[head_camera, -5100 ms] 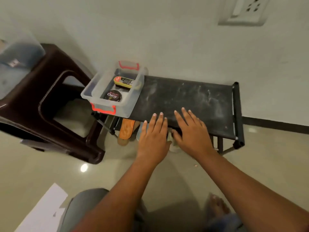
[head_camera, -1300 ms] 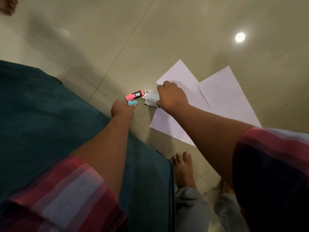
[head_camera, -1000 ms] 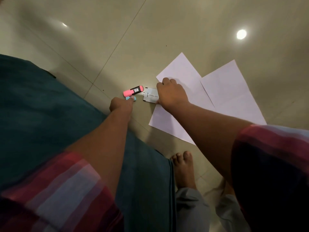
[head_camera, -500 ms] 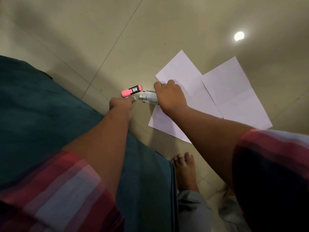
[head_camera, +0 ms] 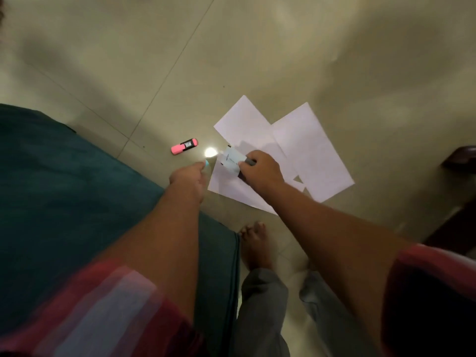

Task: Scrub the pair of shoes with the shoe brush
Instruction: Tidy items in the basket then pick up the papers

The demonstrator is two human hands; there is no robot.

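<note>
The pink highlighter (head_camera: 184, 146) lies on the tiled floor (head_camera: 257, 60). Its black label carries pale lettering too blurred to read. The right grip (head_camera: 260, 169) pinches a white card (head_camera: 231, 160) with a faint bluish mark and a line of print, also unreadable. A dark thing (head_camera: 249, 161) sits under its fingers. The left grip (head_camera: 189, 180) is curled, a small light-blue piece (head_camera: 206, 163) at its fingertips. Neither the shoes nor the shoe brush is in view.

Half a second ago the left grip lay just beside the highlighter; now they are apart, with a lamp's reflection (head_camera: 210, 151) between highlighter and card. The card has tilted up over the white paper sheets (head_camera: 309, 150), and a dark brown stool (head_camera: 461, 158) has come in at the right edge.
</note>
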